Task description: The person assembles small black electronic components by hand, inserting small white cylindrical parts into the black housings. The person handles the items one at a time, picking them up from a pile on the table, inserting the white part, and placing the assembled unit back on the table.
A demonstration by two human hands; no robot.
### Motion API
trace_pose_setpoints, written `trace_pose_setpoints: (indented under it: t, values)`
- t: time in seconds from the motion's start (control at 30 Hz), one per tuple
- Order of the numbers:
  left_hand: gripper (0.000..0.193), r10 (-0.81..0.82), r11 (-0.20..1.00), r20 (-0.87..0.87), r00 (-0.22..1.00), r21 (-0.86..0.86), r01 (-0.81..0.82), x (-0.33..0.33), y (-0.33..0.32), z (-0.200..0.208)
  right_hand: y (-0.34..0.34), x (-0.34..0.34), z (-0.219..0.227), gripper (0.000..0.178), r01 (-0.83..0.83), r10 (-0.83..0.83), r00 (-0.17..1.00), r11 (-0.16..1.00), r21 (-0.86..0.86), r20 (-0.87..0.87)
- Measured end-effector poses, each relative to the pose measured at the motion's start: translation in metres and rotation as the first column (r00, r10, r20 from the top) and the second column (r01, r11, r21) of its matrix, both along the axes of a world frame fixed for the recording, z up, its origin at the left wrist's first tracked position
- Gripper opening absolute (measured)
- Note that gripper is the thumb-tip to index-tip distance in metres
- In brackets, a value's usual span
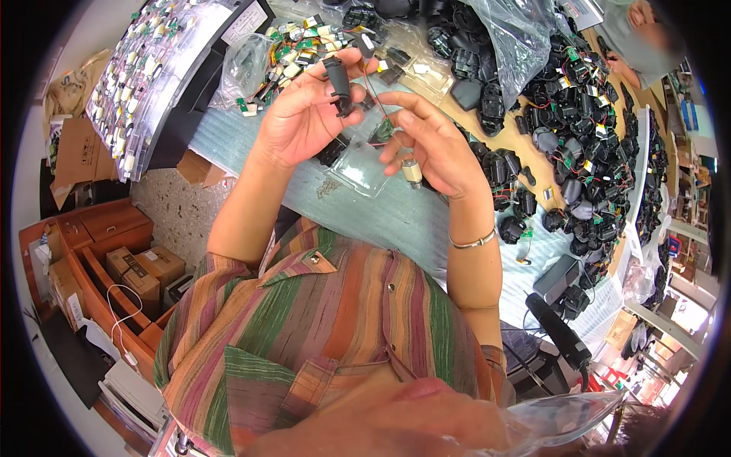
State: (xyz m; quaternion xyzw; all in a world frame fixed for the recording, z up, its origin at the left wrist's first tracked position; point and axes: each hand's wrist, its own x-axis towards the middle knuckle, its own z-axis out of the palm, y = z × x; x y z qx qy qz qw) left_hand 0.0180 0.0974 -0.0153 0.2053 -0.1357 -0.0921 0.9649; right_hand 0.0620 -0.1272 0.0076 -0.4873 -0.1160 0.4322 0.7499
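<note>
My left hand [293, 118], raised above the table, is closed on a black curved plastic housing [338, 85]. A small dark rounded part [365, 46] shows at its fingertips, with thin red and dark wires running down from it. My right hand [438, 145] is closed at the fingertips around a small green circuit board [382, 131] on those wires. Next to its lower fingers hangs a cream and silver cylindrical part [411, 172], perhaps a small motor or battery. Below the hands a clear plastic tray [358, 169] lies on the foam-covered table [251, 156].
Cream and green electronic parts [304, 49] are heaped at the back beside a clear bag [245, 72]. Black housings with wires [567, 137] cover the right side. Racked parts [145, 84] stand at left. Another person [647, 46] is at the far right. A black microphone-like object [558, 331] stands near my right elbow.
</note>
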Motion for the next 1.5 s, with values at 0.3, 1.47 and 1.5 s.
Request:
trace_pose_setpoints:
  t: [0.3,1.47,1.5]
  values:
    - [0.051,0.203,0.938,-0.163,0.965,0.315,-0.144,-0.01,-0.001,-0.003,-0.035,-0.023,-0.025,0.025,0.495,-0.487,0.828,0.868,0.048,0.277]
    - [0.047,0.215,0.483,0.079,0.973,0.858,-0.176,-0.027,-0.068,0.002,-0.007,-0.04,-0.026,0.029,0.708,-0.153,0.024,0.7,0.091,0.988]
    - [0.047,0.223,0.5,0.08,0.972,0.846,-0.185,-0.028,-0.07,0.003,-0.008,-0.04,-0.03,0.03,0.708,-0.137,-0.003,0.699,0.099,0.991]
